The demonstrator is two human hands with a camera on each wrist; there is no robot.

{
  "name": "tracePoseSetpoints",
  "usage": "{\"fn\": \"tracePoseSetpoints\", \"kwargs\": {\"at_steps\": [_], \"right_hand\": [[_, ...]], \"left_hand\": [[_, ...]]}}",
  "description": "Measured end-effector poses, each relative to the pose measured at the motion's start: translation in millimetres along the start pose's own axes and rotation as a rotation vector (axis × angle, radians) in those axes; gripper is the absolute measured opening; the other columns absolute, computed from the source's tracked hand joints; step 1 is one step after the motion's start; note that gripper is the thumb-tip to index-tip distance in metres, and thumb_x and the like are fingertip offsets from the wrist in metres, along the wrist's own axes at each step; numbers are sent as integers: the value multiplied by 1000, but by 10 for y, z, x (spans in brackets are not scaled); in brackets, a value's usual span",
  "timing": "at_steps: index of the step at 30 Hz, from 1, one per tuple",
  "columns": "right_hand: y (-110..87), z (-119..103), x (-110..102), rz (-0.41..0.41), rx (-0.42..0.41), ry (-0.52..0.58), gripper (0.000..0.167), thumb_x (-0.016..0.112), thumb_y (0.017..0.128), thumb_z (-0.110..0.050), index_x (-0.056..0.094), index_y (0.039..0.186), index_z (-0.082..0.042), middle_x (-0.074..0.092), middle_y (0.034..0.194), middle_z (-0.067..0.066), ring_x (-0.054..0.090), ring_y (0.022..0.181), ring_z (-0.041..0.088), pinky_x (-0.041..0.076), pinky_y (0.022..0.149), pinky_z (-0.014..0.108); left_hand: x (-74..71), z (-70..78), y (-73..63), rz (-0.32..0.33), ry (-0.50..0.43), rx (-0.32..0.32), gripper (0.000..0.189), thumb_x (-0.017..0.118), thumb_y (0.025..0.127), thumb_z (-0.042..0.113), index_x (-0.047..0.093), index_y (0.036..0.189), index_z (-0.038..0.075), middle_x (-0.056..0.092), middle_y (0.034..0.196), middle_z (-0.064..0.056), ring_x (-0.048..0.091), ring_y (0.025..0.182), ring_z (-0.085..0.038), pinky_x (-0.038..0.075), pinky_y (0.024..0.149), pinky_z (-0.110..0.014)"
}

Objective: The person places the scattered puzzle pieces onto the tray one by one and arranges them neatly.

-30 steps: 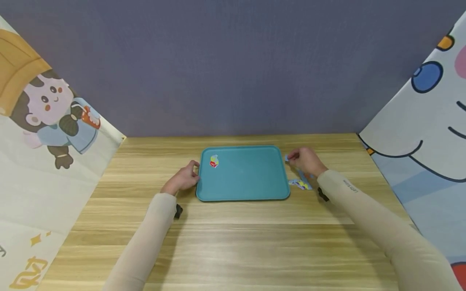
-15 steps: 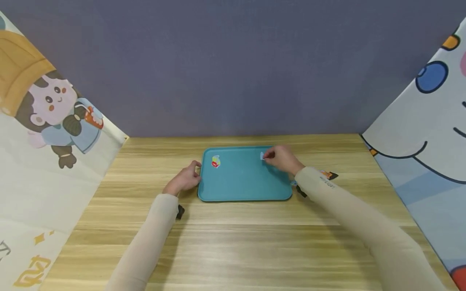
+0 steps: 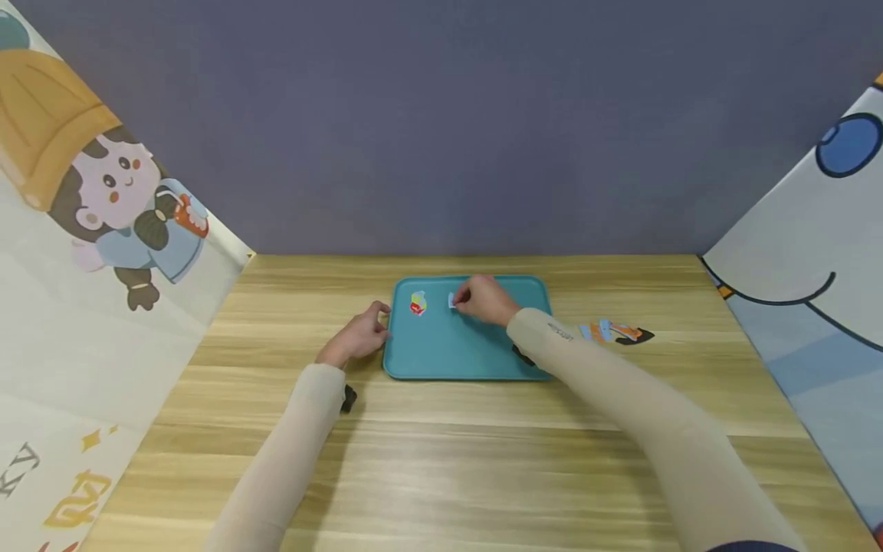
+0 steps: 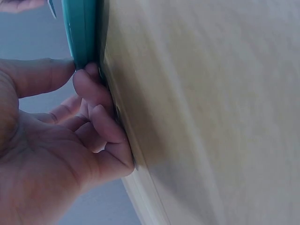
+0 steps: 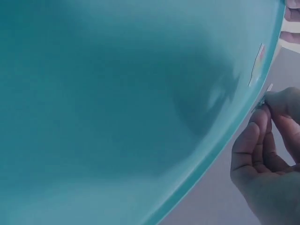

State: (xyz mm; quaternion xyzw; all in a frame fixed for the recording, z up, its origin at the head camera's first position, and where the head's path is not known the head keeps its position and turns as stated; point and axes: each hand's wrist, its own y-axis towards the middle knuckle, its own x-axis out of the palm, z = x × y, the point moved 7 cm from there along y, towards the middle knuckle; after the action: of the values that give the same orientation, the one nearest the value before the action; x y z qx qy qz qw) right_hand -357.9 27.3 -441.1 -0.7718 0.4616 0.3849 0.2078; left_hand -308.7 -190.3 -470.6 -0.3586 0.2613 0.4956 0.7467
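A turquoise tray [image 3: 441, 349] lies on the wooden table. My left hand [image 3: 356, 335] pinches its left rim; in the left wrist view, the thumb presses on top of the tray edge [image 4: 83, 35] and curled fingers sit below. Over the far middle of the tray, my right hand [image 3: 485, 300] pinches a small pale-blue puzzle piece [image 3: 451, 300] between thumb and fingertips. Only a thin edge of it shows in the right wrist view. A red, yellow and blue puzzle piece [image 3: 418, 303] lies flat at the tray's far left, just left of the held one.
Several more printed pieces [image 3: 614, 332], orange, blue and dark brown, lie on the table [image 3: 441, 445] right of the tray. A grey-blue partition [image 3: 441, 130] rises behind the table. Cartoon-printed panels [image 3: 83, 230] stand at both sides.
My right hand has carried the pale-blue piece leftward from beside the tray's right edge to over the tray, near the other piece. My left hand stays on the rim.
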Motion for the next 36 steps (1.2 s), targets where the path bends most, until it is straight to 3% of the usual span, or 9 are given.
{"fn": "tracePoseSetpoints", "kwargs": {"at_steps": [10, 17, 22, 29, 36], "right_hand": [[242, -105, 210, 14, -18, -33, 11, 69, 84, -5, 75, 93, -6, 70, 90, 3, 62, 85, 18, 49, 76, 31], [282, -79, 273, 28, 43, -13, 13, 70, 84, -6, 75, 96, -7, 70, 94, 4, 61, 90, 19, 48, 81, 33], [297, -54, 307, 28, 50, -15, 12, 70, 84, -6, 75, 94, -7, 69, 92, 3, 62, 89, 20, 50, 77, 33], [273, -47, 282, 28, 32, -32, 13, 69, 82, -4, 74, 94, -6, 68, 91, 5, 62, 88, 20, 49, 77, 32], [204, -18, 119, 63, 23, -22, 16, 67, 83, -4, 73, 97, -3, 67, 95, 7, 59, 88, 19, 48, 77, 33]], "left_hand": [[5, -22, 23, 5, 2, -7, 45, 56, 94, 10, 35, 134, 7, 61, 100, -16, 56, 83, -25, 46, 71, -36], [22, -25, 38, 5, -7, -13, 45, 56, 94, 11, 35, 134, 7, 60, 98, -14, 56, 83, -24, 46, 72, -36], [16, -14, 33, 16, -6, -5, 45, 56, 93, 10, 36, 133, 6, 61, 96, -14, 56, 81, -24, 46, 70, -35], [14, 0, 44, 8, -5, -4, 45, 57, 93, 11, 36, 133, 7, 61, 98, -14, 57, 83, -24, 47, 72, -36], [-6, -11, 32, 6, 1, -1, 45, 58, 93, 11, 36, 132, 6, 61, 101, -17, 57, 86, -26, 47, 77, -39]]}}
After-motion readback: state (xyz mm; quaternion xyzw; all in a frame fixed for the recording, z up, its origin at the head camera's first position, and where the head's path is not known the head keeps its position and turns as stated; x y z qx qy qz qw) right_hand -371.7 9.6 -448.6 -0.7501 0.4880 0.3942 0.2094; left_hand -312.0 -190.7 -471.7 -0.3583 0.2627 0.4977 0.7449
